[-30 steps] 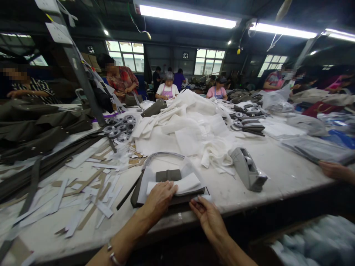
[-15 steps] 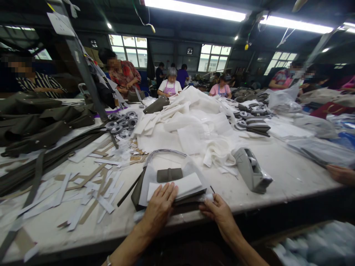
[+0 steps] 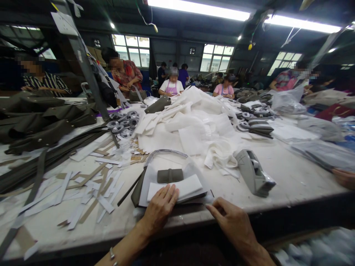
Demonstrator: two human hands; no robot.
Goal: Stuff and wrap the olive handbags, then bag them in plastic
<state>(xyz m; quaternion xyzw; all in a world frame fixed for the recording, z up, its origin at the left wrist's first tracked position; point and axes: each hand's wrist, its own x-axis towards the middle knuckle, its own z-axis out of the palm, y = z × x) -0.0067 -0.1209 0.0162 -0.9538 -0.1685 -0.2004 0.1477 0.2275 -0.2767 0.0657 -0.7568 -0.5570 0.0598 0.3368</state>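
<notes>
A dark grey-brown bag [image 3: 136,192] lies at the table's front edge, its handle wrapped in clear plastic. On it rest white paper, a small dark pouch [image 3: 169,175] with a band, and a folded white foam sheet [image 3: 191,187]. My left hand [image 3: 162,203] lies with its fingers stretched over the left part of the foam sheet. Beside the bag's lower right corner, my right hand [image 3: 231,218] has its thumb and index finger pinched together. Whatever may be between them is too small to make out. A dark strap end lies left of the bag.
A grey tape dispenser [image 3: 255,173] stands to the right. Behind the bag rises a heap of white foam sheets [image 3: 191,122]. Paper strips [image 3: 91,192] and dark straps litter the left side, near tape rolls [image 3: 122,122]. Co-workers sit around; one person's hand [image 3: 344,178] shows at far right.
My right hand has drawn back slightly right and down from the bag's corner. The whitish bundle at its fingertips no longer shows there. My left hand stays on the foam sheet.
</notes>
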